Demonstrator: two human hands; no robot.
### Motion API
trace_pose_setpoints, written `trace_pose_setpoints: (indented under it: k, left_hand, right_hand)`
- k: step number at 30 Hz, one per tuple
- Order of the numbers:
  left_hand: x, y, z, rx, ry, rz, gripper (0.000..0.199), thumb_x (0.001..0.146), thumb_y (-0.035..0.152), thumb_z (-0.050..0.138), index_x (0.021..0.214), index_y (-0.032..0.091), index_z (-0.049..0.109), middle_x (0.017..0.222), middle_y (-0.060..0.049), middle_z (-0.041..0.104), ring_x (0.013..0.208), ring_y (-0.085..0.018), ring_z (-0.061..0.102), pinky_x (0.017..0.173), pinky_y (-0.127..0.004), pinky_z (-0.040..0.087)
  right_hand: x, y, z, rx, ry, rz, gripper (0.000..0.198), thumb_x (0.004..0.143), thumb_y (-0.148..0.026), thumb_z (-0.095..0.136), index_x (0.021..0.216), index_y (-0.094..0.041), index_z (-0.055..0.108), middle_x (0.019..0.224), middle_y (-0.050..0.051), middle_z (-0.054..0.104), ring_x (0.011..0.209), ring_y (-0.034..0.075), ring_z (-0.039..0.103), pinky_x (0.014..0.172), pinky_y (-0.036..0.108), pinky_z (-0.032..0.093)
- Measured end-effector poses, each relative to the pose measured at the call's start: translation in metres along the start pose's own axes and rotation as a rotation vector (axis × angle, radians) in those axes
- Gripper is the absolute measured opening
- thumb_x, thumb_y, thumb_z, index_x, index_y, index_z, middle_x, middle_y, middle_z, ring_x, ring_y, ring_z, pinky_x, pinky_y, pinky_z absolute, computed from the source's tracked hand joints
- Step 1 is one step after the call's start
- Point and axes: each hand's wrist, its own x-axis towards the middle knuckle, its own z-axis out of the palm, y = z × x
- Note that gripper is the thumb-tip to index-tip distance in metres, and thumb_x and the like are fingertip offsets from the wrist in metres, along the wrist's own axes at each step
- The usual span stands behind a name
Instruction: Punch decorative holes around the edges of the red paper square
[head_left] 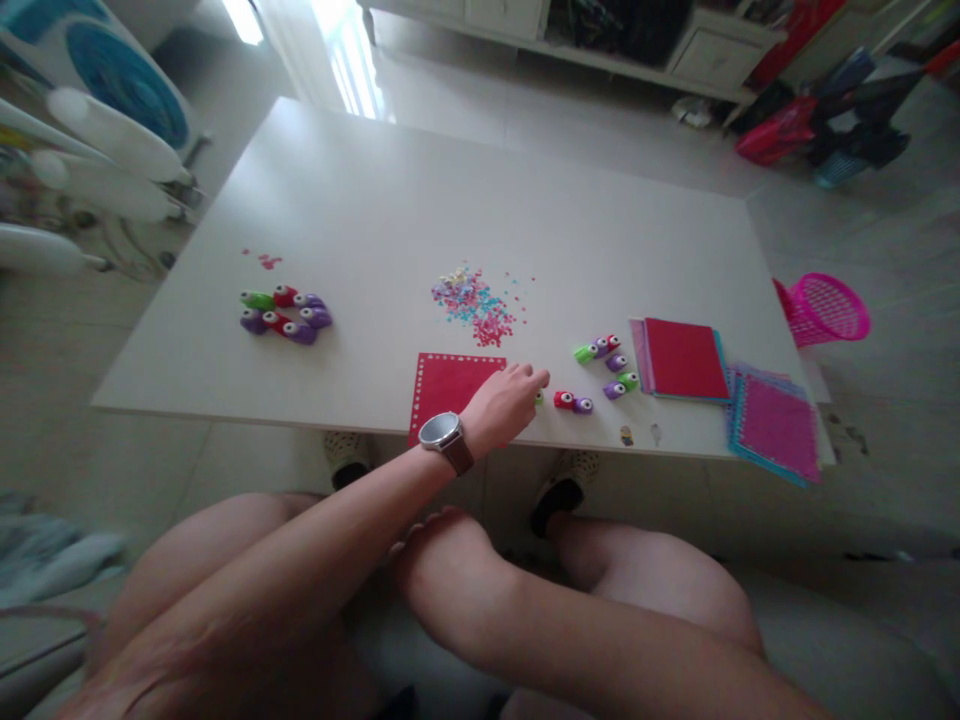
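Observation:
My left hand (508,402), with a watch (441,430) on its wrist, reaches across a red sheet (450,378) at the table's front edge. Small punched holes line the sheet's visible left and top edges. Its fingers curl down over a small green paper punch (538,397) with an eye on it, mostly hidden by the hand. Just right of it lie a red punch (564,400) and a purple punch (583,405). Below the table edge, my right hand (442,545) hangs near my left wrist, its fingers mostly out of sight.
Coloured paper bits (480,305) lie scattered mid-table. More punches (285,315) are grouped at left, others (615,362) at right. Beside those are a stack of red sheets (686,358) and a pile of pink and blue sheets (776,425). A pink basket (829,308) stands past the table's right edge.

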Motion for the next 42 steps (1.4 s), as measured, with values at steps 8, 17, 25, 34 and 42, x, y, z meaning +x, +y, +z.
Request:
trace_pose_setpoints:
  k: [8, 17, 25, 34, 42]
  left_hand:
    - [-0.034, -0.083, -0.058, 0.014, 0.149, -0.294, 0.04, 0.092, 0.017, 0.058, 0.131, 0.019, 0.069, 0.118, -0.013, 0.071, 0.106, -0.024, 0.069, 0.096, -0.035, 0.055]
    - [-0.073, -0.15, -0.096, 0.177, 0.094, -0.625, 0.036, 0.091, 0.025, 0.062, 0.124, 0.017, 0.074, 0.117, -0.014, 0.078, 0.11, -0.028, 0.071, 0.103, -0.039, 0.056]
    - [-0.078, -0.164, -0.104, 0.069, 0.035, -0.731, 0.034, 0.086, 0.024, 0.067, 0.12, 0.022, 0.072, 0.107, -0.008, 0.08, 0.09, -0.021, 0.073, 0.08, -0.029, 0.056]
    - [-0.078, -0.165, -0.105, 0.071, 0.0, -0.725, 0.036, 0.087, 0.024, 0.064, 0.122, 0.022, 0.07, 0.108, -0.009, 0.079, 0.088, -0.021, 0.072, 0.074, -0.028, 0.053]
    - [-0.086, -0.156, -0.111, 0.317, 0.077, -0.782, 0.043, 0.093, 0.023, 0.054, 0.134, 0.019, 0.065, 0.137, -0.02, 0.066, 0.118, -0.032, 0.068, 0.098, -0.042, 0.057]
  right_hand:
    - [-0.011, -0.002, -0.025, 0.029, -0.05, 0.04, 0.019, 0.097, -0.007, 0.067, 0.111, -0.007, 0.08, 0.11, 0.017, 0.08, 0.105, 0.031, 0.078, 0.09, 0.042, 0.065]
    - [0.001, -0.004, -0.031, 0.035, -0.095, 0.035, 0.018, 0.1, -0.007, 0.067, 0.112, -0.007, 0.08, 0.11, 0.017, 0.08, 0.108, 0.03, 0.078, 0.092, 0.043, 0.065]
    - [0.015, -0.001, -0.023, 0.022, -0.066, 0.04, 0.016, 0.097, -0.005, 0.066, 0.105, -0.01, 0.08, 0.105, 0.016, 0.081, 0.102, 0.03, 0.079, 0.085, 0.041, 0.063]
    - [0.011, 0.0, -0.029, 0.016, -0.112, 0.046, 0.016, 0.099, -0.007, 0.067, 0.109, -0.009, 0.079, 0.11, 0.016, 0.08, 0.106, 0.03, 0.079, 0.09, 0.041, 0.063]
    - [0.012, 0.004, -0.023, 0.041, -0.04, 0.046, 0.014, 0.096, -0.006, 0.069, 0.104, -0.009, 0.08, 0.102, 0.017, 0.08, 0.1, 0.03, 0.079, 0.086, 0.041, 0.063]
